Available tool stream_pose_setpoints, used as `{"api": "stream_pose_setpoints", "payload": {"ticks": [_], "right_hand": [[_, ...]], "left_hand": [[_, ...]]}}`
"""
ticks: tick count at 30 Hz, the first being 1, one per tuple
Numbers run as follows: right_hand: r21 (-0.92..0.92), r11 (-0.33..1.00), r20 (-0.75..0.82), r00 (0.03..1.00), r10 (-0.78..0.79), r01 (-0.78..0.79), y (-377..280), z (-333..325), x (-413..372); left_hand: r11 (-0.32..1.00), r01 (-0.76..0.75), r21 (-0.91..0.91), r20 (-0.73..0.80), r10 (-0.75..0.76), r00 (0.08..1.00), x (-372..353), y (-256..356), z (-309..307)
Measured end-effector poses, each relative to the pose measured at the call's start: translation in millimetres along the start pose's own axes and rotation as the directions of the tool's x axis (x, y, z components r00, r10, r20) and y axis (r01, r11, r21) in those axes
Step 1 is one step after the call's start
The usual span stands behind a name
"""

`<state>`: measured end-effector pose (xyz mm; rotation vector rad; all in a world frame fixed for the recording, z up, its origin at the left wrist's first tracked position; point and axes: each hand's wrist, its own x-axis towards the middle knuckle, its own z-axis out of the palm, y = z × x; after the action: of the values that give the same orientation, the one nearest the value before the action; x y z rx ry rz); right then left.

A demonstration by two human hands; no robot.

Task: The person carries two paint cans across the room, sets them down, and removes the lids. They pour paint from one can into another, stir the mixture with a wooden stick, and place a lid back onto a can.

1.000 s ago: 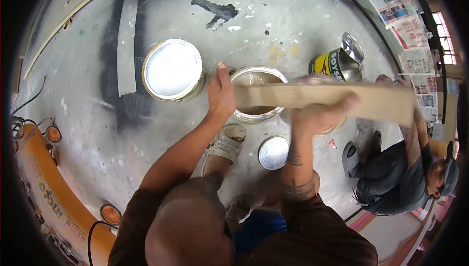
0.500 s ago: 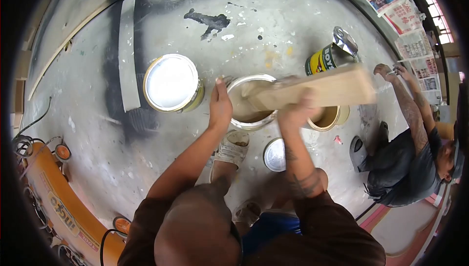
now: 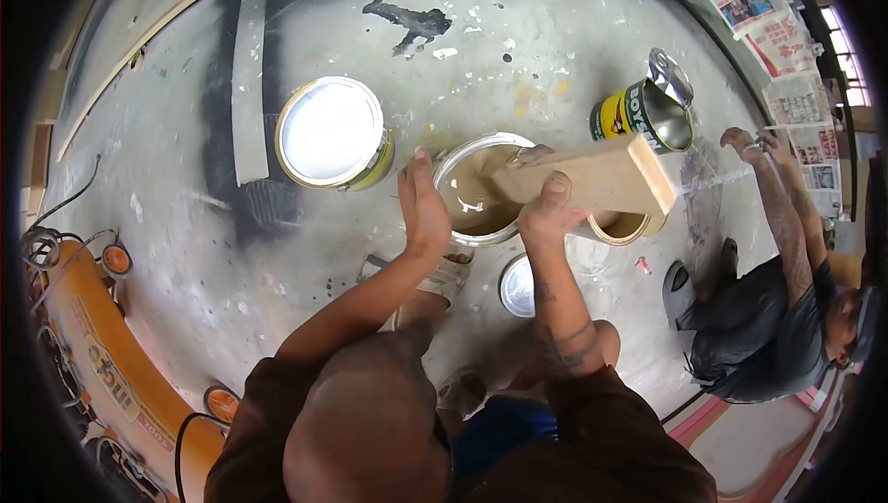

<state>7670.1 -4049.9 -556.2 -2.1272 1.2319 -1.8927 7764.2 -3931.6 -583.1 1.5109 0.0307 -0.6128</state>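
Note:
My right hand point(image 3: 549, 214) is closed around a wooden plank point(image 3: 615, 179), its thumb lying on the upper face. The plank's far end dips at a slant into an open paint can point(image 3: 481, 240) holding beige paint. Against the left side of that can rests my left hand point(image 3: 425, 207), fingers stretched out and close together. Partly hidden below the plank is another open can point(image 3: 622, 240) with tan contents. A can with a bright white top point(image 3: 330, 131) stands to the left.
A green and yellow can point(image 3: 622, 115) lies tipped with its lid bent up. A small round silver lid or can point(image 3: 517, 286) is near my feet. An orange wheeled machine point(image 3: 116, 355) stands at left. Another person point(image 3: 777, 318) crouches at right, beside newspaper-covered edging point(image 3: 777, 45).
The plank has shifted slightly left and tilted, with its blurred motion now slowed. My right hand moved with it, its thumb now on top. The view has shifted slightly.

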Motion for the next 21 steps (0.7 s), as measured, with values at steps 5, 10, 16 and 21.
{"api": "stream_pose_setpoints", "payload": {"ticks": [5, 10, 16, 21], "right_hand": [[0.684, 0.222, 0.666, 0.719, 0.197, -0.695, 32, -16, 12], [0.572, 0.344, 0.771, 0.631, 0.085, -0.745, 19, -18, -27], [0.493, 0.709, 0.818, 0.546, -0.181, -0.504, -1, -4, 20], [0.447, 0.746, 0.847, 0.503, -0.174, -0.494, 43, -3, -17]], "left_hand": [[0.954, -0.116, 0.275, 0.126, 0.084, 0.989, -4, 13, -3], [0.878, -0.346, 0.329, 0.099, 0.333, 0.938, 1, 3, 3], [0.894, -0.306, 0.328, 0.146, 0.272, 0.951, 0, 7, -2], [0.949, -0.277, 0.148, 0.113, 0.262, 0.958, 2, -5, -2]]}}
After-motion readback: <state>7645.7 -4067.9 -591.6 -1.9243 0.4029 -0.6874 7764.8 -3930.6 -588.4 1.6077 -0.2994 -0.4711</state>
